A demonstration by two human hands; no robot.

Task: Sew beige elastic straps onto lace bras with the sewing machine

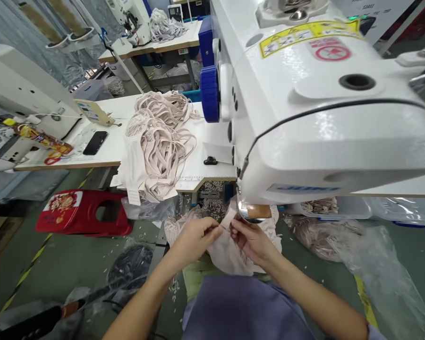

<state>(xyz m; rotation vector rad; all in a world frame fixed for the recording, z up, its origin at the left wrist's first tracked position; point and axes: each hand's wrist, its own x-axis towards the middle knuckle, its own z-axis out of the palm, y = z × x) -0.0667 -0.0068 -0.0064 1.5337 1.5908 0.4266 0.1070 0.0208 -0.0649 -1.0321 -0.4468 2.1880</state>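
My left hand (pixel 194 236) and my right hand (pixel 250 238) meet just below the head of a white sewing machine (pixel 304 118). Both pinch a pale beige fabric piece (pixel 228 221) between fingertips, right under the machine's metal foot area (pixel 253 211). More of the pale fabric (pixel 230 257) hangs down over my lap. A heap of beige straps and garment pieces (pixel 159 141) lies on the white table (pixel 205 156) to the left of the machine.
A black phone (pixel 95 142) and a small control box (pixel 92 112) lie on the left table. A red plastic stool (pixel 81 211) stands on the floor. Clear plastic bags (pixel 368 255) with fabric lie at right. Another sewing station (pixel 141 23) stands behind.
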